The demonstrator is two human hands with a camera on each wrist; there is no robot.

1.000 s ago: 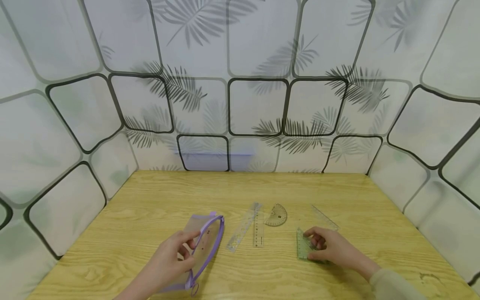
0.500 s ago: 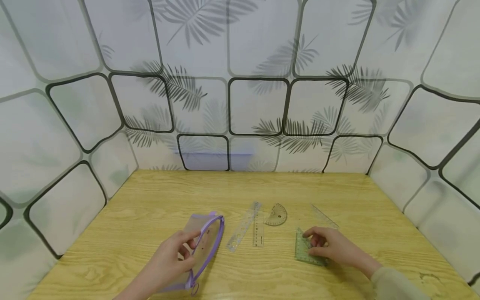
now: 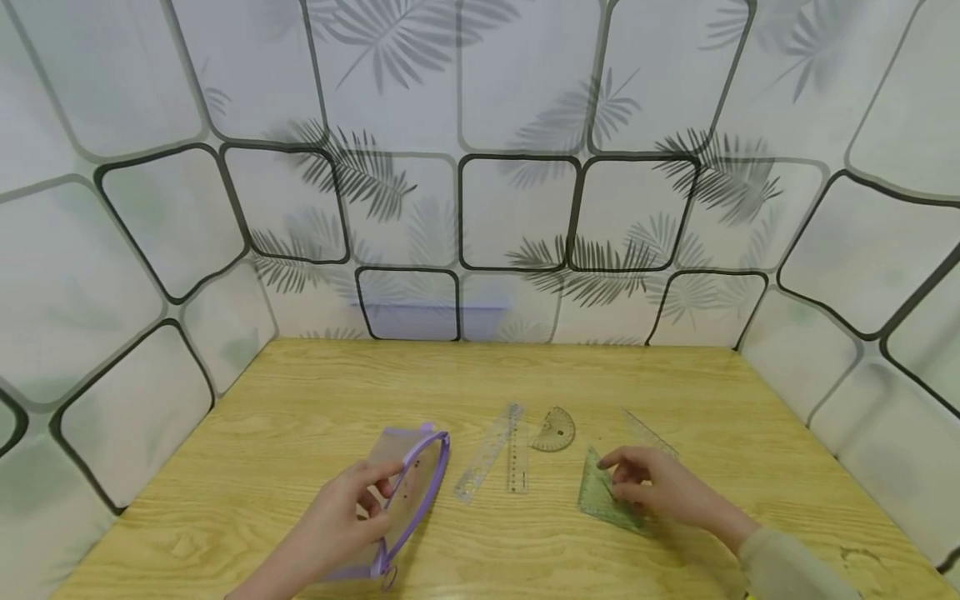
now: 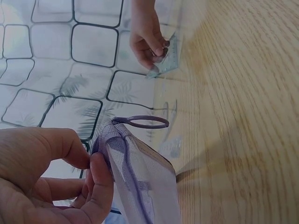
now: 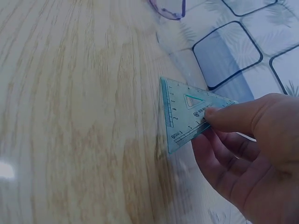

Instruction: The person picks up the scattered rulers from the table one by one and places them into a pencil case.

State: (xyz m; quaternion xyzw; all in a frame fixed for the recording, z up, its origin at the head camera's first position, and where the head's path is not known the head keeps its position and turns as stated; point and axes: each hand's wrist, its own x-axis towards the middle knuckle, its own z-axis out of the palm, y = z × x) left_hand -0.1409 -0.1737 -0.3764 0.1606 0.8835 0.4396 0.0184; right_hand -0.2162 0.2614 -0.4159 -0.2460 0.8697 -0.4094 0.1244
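Green set square (image 3: 602, 498) tilted up off the wooden table (image 3: 300, 400), pinched at its far edge between thumb and fingers of right hand (image 3: 660, 487); sits at 4 o'clock from table centre. Left hand (image 3: 341, 517) at 7 o'clock, thumb and fingers gripping the mouth of a purple mesh pouch (image 3: 408, 479), ring pull (image 4: 140, 122) hanging free. Between the hands: two clear rulers (image 3: 498, 454) side by side, touching at the far ends. Protractor (image 3: 553, 431) just beyond them. Another clear set square (image 3: 648, 433) beyond the right hand.
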